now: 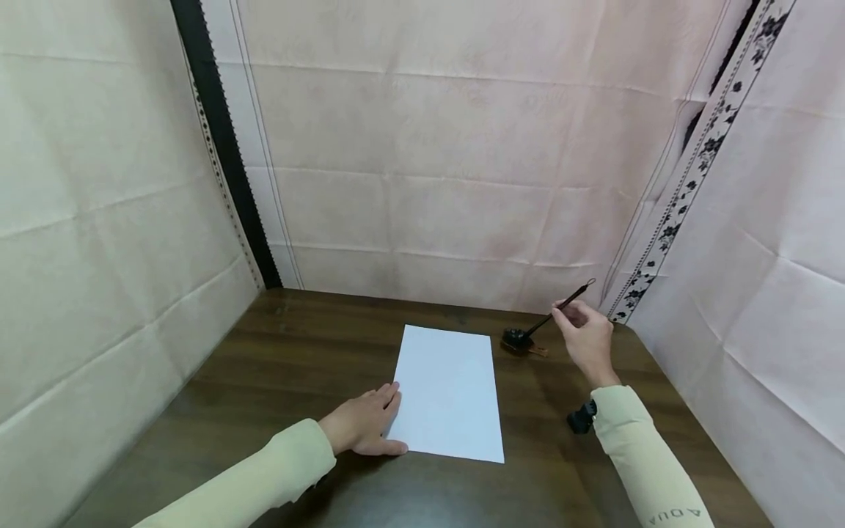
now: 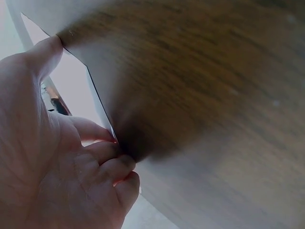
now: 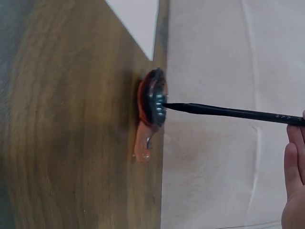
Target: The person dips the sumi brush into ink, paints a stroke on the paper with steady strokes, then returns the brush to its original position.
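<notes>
A slim black calligraphy brush, with a small hanging loop at its top end, is pinched between the thumb and fingers of my right hand. It slants down to the left, its dark tip at the dark hollow of a small inkstone. In the right wrist view the inkstone shows a reddish-brown base with a tail-like end. My left hand rests with fingers extended at the left edge of a blank white sheet of paper, thumb near its lower left corner.
The dark brown wooden table is enclosed by pale cloth at the back and both sides. A black strip runs down the left corner, a flower-patterned border down the right. A dark wrist device hangs beside the right cuff.
</notes>
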Action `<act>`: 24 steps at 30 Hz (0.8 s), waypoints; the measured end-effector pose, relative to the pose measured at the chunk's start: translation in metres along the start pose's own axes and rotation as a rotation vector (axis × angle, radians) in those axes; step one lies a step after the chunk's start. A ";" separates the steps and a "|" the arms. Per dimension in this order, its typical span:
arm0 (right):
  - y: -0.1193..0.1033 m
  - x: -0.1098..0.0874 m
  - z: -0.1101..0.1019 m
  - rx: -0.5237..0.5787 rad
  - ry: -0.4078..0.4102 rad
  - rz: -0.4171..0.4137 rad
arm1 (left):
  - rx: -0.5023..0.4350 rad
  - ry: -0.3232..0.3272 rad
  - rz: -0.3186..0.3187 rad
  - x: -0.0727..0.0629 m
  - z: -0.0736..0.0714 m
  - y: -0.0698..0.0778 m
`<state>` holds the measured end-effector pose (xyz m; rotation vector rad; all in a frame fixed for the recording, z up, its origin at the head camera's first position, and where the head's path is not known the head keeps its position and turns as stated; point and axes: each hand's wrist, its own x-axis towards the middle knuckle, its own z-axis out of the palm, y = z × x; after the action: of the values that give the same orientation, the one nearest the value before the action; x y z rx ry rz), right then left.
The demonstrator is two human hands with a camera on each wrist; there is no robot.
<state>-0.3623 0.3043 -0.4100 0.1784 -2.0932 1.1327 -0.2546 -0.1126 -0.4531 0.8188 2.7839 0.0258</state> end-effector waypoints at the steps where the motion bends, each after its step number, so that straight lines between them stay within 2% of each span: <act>1: 0.000 0.000 -0.001 0.015 0.013 0.019 | -0.003 0.001 0.000 -0.001 0.001 0.000; 12: 0.025 -0.021 -0.008 0.023 0.116 0.262 | -0.004 -0.003 0.012 -0.003 0.014 0.000; 15: 0.029 -0.025 -0.009 0.017 0.131 0.274 | -0.004 -0.001 0.017 0.000 0.015 -0.002; 19: 0.029 -0.023 -0.008 -0.005 0.137 0.250 | -0.001 0.010 0.034 0.006 0.018 -0.007; 24: 0.026 -0.019 -0.007 -0.009 0.141 0.228 | 0.016 0.022 0.032 0.006 0.015 -0.009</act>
<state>-0.3565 0.3219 -0.4372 -0.1439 -2.0295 1.2310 -0.2603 -0.1176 -0.4699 0.8723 2.7949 0.0185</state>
